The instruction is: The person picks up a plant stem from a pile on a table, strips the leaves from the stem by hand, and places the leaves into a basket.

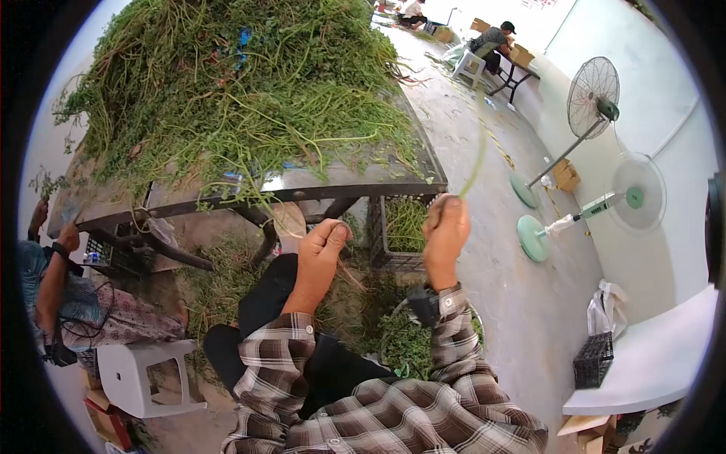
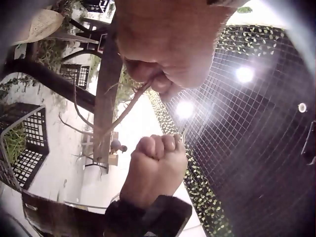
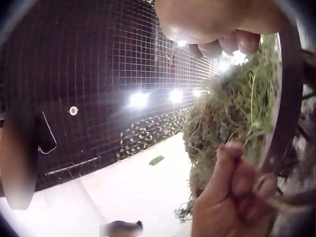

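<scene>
My left hand (image 1: 319,253) is raised in front of the table edge, its fingers curled round a thin brown root (image 2: 126,108) that branches downward in the left wrist view. To its right, my right hand (image 1: 446,231) pinches a slender green stem (image 1: 478,163), which points up and looks blurred. A gap separates the two hands. Beyond them a big heap of leafy green plants (image 1: 249,98) with long stems covers much of the dark table (image 1: 340,184). In the right wrist view the curled fingers of my right hand (image 3: 222,22) hide what they hold.
Below the table edge stands a black crate (image 1: 397,259) holding green stems. More greenery (image 1: 408,340) lies low between the legs and beside them. A white stool (image 1: 147,378) and another seated person (image 1: 113,303) are at left. Standing fans (image 1: 594,87) are at right.
</scene>
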`<state>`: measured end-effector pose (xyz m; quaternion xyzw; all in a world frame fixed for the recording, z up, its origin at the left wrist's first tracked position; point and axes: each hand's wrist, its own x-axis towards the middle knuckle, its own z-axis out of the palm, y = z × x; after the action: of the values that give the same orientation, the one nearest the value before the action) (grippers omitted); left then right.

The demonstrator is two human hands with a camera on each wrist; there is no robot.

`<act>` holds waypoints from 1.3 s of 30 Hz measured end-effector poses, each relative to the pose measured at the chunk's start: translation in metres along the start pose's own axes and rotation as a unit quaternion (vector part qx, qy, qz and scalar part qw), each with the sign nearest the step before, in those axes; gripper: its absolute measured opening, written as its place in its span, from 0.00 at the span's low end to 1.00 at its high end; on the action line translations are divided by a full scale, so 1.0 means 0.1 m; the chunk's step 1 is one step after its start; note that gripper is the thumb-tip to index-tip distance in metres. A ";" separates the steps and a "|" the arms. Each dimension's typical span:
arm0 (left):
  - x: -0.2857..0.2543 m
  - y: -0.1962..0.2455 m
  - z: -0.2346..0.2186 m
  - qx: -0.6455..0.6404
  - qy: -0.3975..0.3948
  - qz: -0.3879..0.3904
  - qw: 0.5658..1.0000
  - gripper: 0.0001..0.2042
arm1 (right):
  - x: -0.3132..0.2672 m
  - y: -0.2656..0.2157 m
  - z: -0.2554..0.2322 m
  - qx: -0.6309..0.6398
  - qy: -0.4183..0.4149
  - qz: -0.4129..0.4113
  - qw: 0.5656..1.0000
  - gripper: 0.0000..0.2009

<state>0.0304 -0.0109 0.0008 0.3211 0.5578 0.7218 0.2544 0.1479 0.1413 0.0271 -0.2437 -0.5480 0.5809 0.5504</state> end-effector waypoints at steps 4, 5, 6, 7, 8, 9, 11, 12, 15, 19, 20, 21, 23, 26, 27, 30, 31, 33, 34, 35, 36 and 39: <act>0.01 -0.02 0.04 0.015 -0.006 0.024 1.000 0.11 | 0.47 0.00 -0.52 -0.050 0.055 -0.047 0.996 0.15; 0.00 -0.01 0.03 0.029 -0.014 0.008 0.999 0.11 | 0.64 0.10 -0.67 -0.093 0.072 -0.038 0.992 0.16; 0.00 -0.02 0.03 0.029 -0.010 0.007 1.000 0.11 | 0.78 0.23 -0.84 -0.135 0.088 -0.030 0.986 0.16; 0.00 -0.02 0.02 0.025 -0.018 -0.003 1.000 0.11 | 0.89 0.39 -1.03 -0.134 0.082 -0.028 0.987 0.16; 0.00 -0.02 0.01 0.021 -0.023 -0.011 0.999 0.11 | 0.98 0.58 -1.22 -0.207 0.054 0.041 0.976 0.15; -0.02 -0.03 0.02 0.021 -0.011 -0.009 1.000 0.11 | 1.05 0.75 -1.36 -0.278 0.021 0.107 0.954 0.15; -0.01 -0.03 0.05 0.005 0.001 0.004 1.000 0.11 | 0.96 0.99 -1.54 -0.301 0.036 0.124 0.945 0.15; 0.00 -0.08 0.02 0.013 -0.009 0.021 1.000 0.11 | 0.89 1.11 -1.60 -0.297 0.038 0.105 0.948 0.14; 0.00 -0.05 0.02 0.028 -0.026 -0.006 0.999 0.10 | 0.62 0.93 -1.34 -0.260 -0.014 0.107 0.959 0.12; -0.01 -0.04 0.04 0.051 -0.029 0.039 0.997 0.10 | 0.19 0.48 -0.66 -0.224 -0.166 0.127 0.952 0.12; -0.01 -0.04 0.03 0.042 -0.025 0.043 0.998 0.10 | 0.11 0.39 -0.49 -0.219 -0.215 0.144 0.941 0.12; -0.01 -0.04 0.03 0.040 -0.021 0.048 0.998 0.10 | 0.05 0.30 -0.34 -0.216 -0.264 0.161 0.926 0.13; -0.01 -0.03 0.01 0.031 -0.004 0.073 0.997 0.10 | -0.05 0.15 -0.03 -0.165 -0.338 0.233 0.897 0.14; -0.01 0.09 0.00 -0.063 0.028 0.072 0.995 0.10 | -0.15 0.25 0.26 -0.038 -0.385 0.366 0.846 0.16; -0.01 0.14 0.00 -0.061 0.034 0.079 0.994 0.10 | -0.17 0.31 0.35 -0.012 -0.399 0.390 0.830 0.17; -0.05 0.38 -0.04 -0.087 0.014 0.053 0.995 0.09 | -0.32 0.26 0.62 -0.105 -0.530 0.142 0.829 0.12; -0.05 0.38 -0.08 -0.081 0.014 0.053 0.995 0.09 | -0.32 0.29 0.66 -0.126 -0.551 0.099 0.819 0.11; -0.09 0.40 -0.13 -0.052 0.013 0.143 0.988 0.09 | -0.31 0.36 0.73 -0.165 -0.582 0.012 0.796 0.10; -0.16 0.47 -0.18 -0.070 0.010 0.091 0.993 0.09 | -0.29 0.19 0.88 -0.156 -0.588 -0.047 0.792 0.11; -0.22 0.51 -0.22 -0.065 0.008 0.089 0.994 0.09 | -0.31 0.09 0.96 -0.148 -0.592 -0.105 0.785 0.11; -0.28 0.55 -0.26 -0.041 0.014 0.104 0.994 0.09 | -0.36 0.17 1.01 -0.113 -0.548 -0.091 0.824 0.10; -0.49 0.74 -0.43 0.024 0.013 0.127 0.991 0.08 | -0.34 -0.12 1.37 0.021 -0.621 0.185 0.762 0.10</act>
<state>0.0299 -0.0922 0.0568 0.3862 0.5331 0.7386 0.1454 0.0404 0.0573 0.0658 0.0853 -0.7018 0.7069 -0.0232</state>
